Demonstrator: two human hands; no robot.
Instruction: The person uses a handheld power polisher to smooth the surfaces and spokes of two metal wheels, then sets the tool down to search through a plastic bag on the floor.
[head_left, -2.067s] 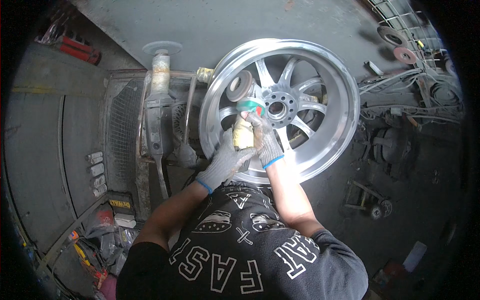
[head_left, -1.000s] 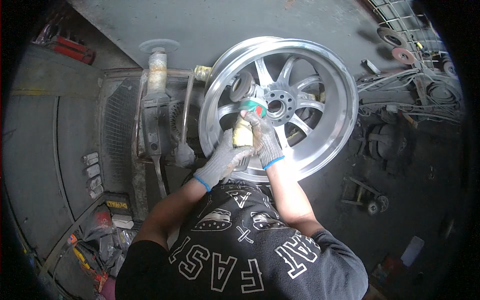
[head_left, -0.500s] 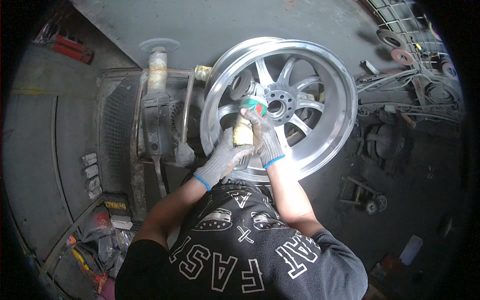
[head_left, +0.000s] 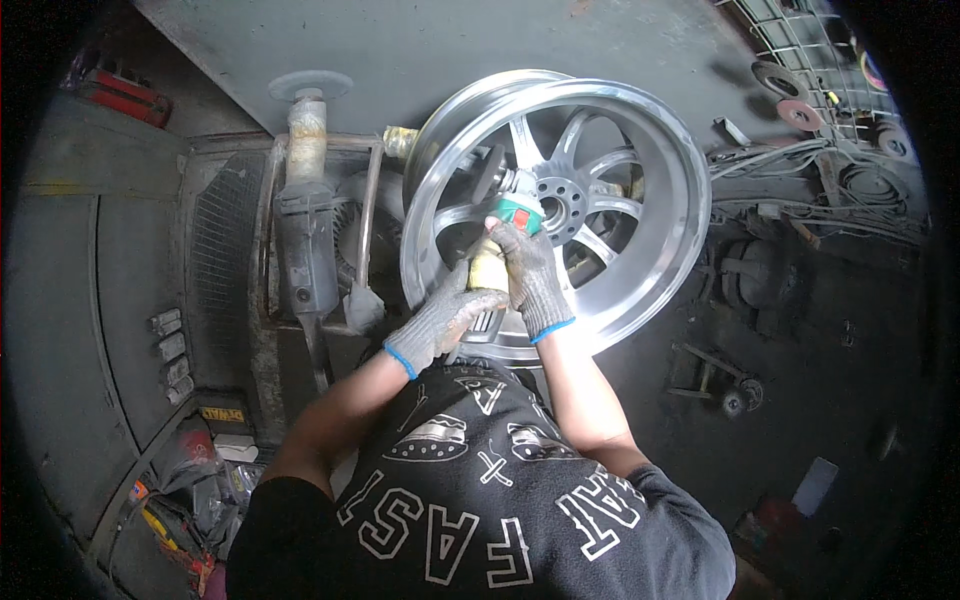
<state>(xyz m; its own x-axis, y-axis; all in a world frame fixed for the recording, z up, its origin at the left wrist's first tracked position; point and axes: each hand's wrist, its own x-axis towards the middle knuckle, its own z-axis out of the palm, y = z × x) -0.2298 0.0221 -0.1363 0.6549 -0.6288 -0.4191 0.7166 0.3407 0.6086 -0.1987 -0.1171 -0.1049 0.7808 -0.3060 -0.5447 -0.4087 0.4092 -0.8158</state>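
Note:
A silver alloy wheel rim [head_left: 640, 315] stands tilted in front of me, its spokes and hub facing me. My two gloved hands grip an angle grinder [head_left: 488, 270] with a green head and yellow wrapping on its body. My left hand [head_left: 450, 310] wraps the rear of the body from the left. My right hand [head_left: 530, 275] closes round it just behind the green head. The grinder's disc [head_left: 488, 173] is held inside the rim, near the left spokes; whether it touches the metal I cannot tell. Both grey gloves have blue cuffs.
Left of the wheel, a second tool with a round disc [head_left: 310, 85] lies on a metal frame [head_left: 368, 215]. Cables [head_left: 780, 165] and a wire rack with discs [head_left: 800, 115] are at the right. Bags and tools [head_left: 195, 500] lie at lower left.
The grinder's disc has turned from showing its face to nearly edge-on, and its head has shifted slightly right. Both hands keep their grip. The whole view has shifted slightly.

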